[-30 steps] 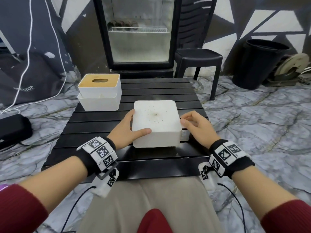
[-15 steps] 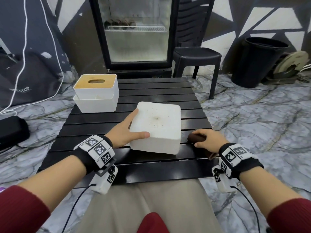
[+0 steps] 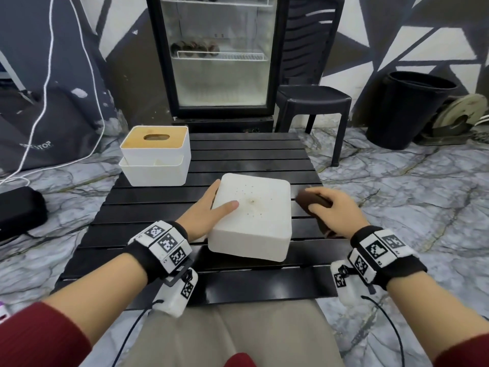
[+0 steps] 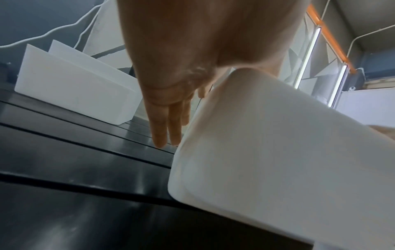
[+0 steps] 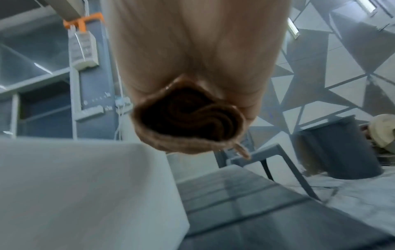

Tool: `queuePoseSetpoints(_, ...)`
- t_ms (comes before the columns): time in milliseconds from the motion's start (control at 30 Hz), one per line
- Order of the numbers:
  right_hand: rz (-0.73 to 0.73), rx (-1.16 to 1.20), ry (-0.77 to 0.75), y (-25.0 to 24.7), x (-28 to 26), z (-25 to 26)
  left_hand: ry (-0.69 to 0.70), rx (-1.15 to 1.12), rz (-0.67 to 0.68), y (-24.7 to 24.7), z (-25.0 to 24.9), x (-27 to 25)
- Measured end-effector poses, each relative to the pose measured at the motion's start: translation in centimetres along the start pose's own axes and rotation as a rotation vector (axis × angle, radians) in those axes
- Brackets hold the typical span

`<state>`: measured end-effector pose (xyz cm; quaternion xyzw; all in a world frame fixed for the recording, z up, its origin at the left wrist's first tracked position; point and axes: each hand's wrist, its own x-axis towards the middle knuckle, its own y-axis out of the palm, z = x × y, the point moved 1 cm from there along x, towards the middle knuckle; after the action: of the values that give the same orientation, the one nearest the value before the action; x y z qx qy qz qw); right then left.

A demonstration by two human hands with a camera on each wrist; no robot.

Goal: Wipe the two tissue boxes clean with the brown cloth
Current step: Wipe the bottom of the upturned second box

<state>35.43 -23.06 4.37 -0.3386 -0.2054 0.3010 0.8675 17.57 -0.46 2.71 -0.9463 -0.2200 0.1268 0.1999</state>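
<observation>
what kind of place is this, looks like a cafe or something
Probably a cafe or small shop corner: a glass-door display fridge, a black slatted table with a plastic chair, and a geometric painted wall.

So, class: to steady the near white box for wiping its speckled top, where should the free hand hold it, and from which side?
Hold its left wall, coming from the left. The near box is a low block with flat upright sides; the left hand lays its fingers along that wall, thumb on top. That probably leaves the top free for the cloth, bunched in the right hand.
</observation>
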Motion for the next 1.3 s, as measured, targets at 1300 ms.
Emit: queuePoseSetpoints(1300,-0.049,-0.097,-0.254,3.7,4.5,2.6,-0.089,0.133,-0.125,1.0,-0.8,3.0)
